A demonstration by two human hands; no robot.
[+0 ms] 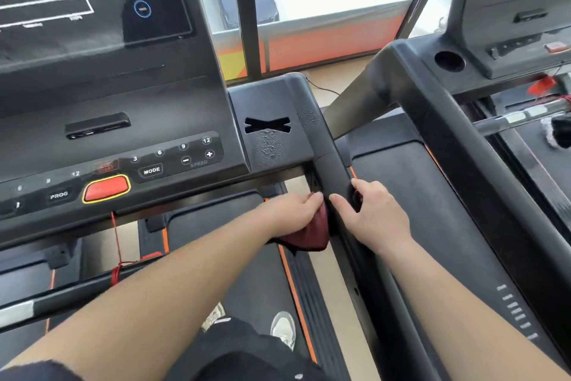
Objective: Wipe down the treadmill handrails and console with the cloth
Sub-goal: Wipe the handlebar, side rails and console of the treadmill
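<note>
A dark red cloth [310, 234] is pressed against the inner side of the black right handrail [329, 161], just below the console. My left hand [293, 210] is shut on the cloth, fingertips touching the rail. My right hand [375, 215] rests on top of the same rail, its fingers curled over the outer side, and a bit of red cloth shows under them. The black console [129, 121] with its buttons and dark screen fills the upper left. Water droplets sit on the console's right corner [270, 145].
A red stop button [106, 188] with a red safety cord [116, 244] hangs off the console. A second treadmill [463, 121] stands close on the right. The running belt [247, 275], orange-edged side rail and my shoes [283, 329] are below. A window is ahead.
</note>
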